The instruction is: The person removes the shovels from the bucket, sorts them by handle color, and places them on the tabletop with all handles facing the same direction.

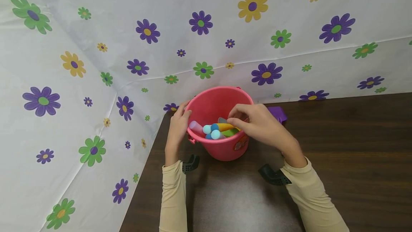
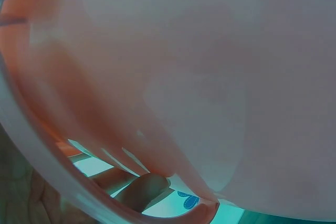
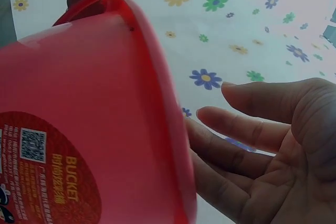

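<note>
Frame centre: your left hand (image 1: pixel 176 130) grips the pink plastic bucket (image 1: pixel 222 146) by its left rim; your right hand (image 1: pixel 257 122) reaches over its right rim, fingers curled among coloured plastic tubes (image 1: pixel 219 130), grasp unclear.

Dark wooden table (image 1: pixel 347 146) bearing pink bucket (image 1: pixel 225 149) and, seemingly, purple lid (image 1: pixel 278 113).

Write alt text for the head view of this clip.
A person's right hand reaches over the rim of a pink bucket of colourful toys while the left hand holds its side. The bucket stands on a dark wooden table against a flower-print sheet.
</note>
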`<state>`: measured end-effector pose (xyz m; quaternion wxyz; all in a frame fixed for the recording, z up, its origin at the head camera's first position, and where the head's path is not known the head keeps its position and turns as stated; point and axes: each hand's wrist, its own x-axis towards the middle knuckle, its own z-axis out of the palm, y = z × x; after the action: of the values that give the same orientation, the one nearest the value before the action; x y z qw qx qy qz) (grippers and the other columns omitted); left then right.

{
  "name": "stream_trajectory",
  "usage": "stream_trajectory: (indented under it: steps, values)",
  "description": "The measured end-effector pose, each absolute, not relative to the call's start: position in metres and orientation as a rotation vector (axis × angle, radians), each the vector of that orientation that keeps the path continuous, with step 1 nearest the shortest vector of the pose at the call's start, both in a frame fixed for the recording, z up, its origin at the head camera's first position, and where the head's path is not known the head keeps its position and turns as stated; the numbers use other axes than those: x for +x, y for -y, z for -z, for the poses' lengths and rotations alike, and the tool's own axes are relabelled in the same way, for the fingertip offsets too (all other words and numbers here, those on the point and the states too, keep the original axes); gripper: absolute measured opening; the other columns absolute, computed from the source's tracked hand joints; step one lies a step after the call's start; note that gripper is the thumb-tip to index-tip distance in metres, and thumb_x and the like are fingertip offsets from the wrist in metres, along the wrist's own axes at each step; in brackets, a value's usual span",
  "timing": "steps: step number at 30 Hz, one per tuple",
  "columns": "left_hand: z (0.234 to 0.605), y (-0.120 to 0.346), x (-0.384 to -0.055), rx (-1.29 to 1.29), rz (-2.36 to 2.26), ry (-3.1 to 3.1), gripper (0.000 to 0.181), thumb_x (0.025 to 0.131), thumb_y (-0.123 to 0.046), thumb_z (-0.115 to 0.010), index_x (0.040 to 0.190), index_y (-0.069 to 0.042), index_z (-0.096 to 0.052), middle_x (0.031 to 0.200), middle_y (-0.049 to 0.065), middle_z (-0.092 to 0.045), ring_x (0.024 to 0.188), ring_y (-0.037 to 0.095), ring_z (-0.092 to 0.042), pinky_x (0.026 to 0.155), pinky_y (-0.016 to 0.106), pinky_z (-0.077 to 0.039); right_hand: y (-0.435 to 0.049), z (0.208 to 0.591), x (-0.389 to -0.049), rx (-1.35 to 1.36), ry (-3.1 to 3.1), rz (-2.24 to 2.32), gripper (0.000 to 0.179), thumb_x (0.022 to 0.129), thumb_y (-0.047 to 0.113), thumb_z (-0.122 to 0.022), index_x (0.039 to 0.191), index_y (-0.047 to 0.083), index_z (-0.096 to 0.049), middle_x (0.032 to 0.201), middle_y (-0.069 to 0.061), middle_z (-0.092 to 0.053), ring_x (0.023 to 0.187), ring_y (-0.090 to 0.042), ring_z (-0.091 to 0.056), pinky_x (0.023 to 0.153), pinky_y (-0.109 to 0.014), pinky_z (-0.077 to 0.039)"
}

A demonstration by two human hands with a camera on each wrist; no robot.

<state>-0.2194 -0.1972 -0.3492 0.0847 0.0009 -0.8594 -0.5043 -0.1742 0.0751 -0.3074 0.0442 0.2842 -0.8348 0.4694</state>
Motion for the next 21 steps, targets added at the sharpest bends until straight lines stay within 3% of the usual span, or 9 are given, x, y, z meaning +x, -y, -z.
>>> stream_trajectory:
  steps: [11, 21]
  values:
    - [0.349, 0.197, -0.221, 0.002, 1.491, 2.568, 0.048, 0.103, -0.024, -0.048, 0.15, -0.016, -0.054, 0.135, 0.019, -0.065, 0.112, 0.037, -0.067, 0.093, 0.051, -0.058, -0.061, 0.313, -0.177, 0.958, 2.556, -1.452, 0.011, 0.093, 0.013, -0.076, 0.102, 0.006, -0.073, 0.085, 0.0, -0.071, 0.076, -0.017, -0.063, 0.066, -0.033, -0.058]
    - [0.349, 0.198, -0.221, 0.005, 1.455, 2.583, 0.047, 0.103, -0.024, -0.046, 0.149, -0.017, -0.055, 0.131, 0.019, -0.066, 0.111, 0.037, -0.067, 0.092, 0.052, -0.057, -0.05, 0.317, -0.174, 1.051, 2.584, -1.521, 0.012, 0.095, 0.012, -0.072, 0.105, 0.004, -0.071, 0.081, 0.0, -0.068, 0.057, -0.021, -0.066, 0.055, -0.03, -0.059]
